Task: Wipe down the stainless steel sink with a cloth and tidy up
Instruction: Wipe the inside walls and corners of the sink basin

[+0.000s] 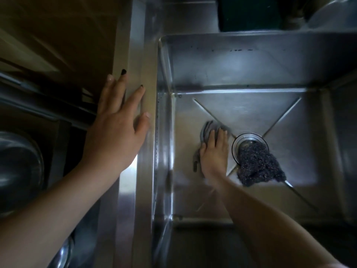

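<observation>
A person is leaning over a stainless steel sink [251, 70], both bare forearms reaching in from the near edge. A metal bowl [19, 161] is sitting at the near left, outside the basin. On the sink floor, the right hand [214, 151] is pressing flat on a grey cloth [205, 130], fingers straight and close together. The cloth is bunching out beyond the fingertips, just left of the round drain [249, 140]. A dark, coarse scrubber [258, 165] is lying partly over the drain, just beside the right hand. Farther out, the left hand [117, 120] is resting palm down on the sink's left rim [148, 74], fingers spread. A dark object [251, 14], too dim to identify, is standing behind the far wall.
</observation>
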### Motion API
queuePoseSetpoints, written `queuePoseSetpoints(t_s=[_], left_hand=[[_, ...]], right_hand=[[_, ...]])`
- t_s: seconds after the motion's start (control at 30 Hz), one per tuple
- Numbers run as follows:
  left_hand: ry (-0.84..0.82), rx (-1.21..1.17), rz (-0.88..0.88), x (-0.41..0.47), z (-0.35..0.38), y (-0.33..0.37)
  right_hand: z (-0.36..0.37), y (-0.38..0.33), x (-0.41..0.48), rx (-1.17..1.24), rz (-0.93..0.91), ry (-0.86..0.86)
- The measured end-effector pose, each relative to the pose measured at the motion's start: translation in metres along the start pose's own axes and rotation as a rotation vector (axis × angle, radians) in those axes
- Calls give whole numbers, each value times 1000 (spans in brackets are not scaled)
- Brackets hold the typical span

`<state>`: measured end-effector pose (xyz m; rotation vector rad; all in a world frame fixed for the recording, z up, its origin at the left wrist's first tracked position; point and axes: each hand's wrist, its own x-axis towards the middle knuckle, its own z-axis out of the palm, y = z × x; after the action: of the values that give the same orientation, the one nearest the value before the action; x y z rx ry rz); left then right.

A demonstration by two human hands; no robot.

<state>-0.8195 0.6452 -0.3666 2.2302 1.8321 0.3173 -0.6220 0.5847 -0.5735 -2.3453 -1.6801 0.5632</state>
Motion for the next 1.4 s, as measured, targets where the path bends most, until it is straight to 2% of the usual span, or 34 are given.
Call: queuePoseSetpoints(t_s=[0.13,0.23,0.37,0.43,0.7,0.93,1.17,1.4], left_hand=[[-1,-5,-2,0,-1,1],[-3,-7,-6,1,-1,1],[-8,-12,-4,1,-1,1],[-13,-12,-7,1,-1,0],[-27,-18,-14,0,-2,1],[-31,-14,-21,-1,-3,2],[-20,-10,-36,-1,-2,1],[-15,-7,-30,0,0,1]], right_hand=[[10,-14,-48,-63,-62,-122],[8,-21,-52,-86,-34,-170],[6,-13,-23,-103,-100,-132],[2,-7,0,-119,-126,-167],[-14,8,78,-213,-38,-72],[0,-16,16,-44,45,-80],[9,-35,-46,-163,-169,-356],[-2,-36,-45,-176,-229,-393]])
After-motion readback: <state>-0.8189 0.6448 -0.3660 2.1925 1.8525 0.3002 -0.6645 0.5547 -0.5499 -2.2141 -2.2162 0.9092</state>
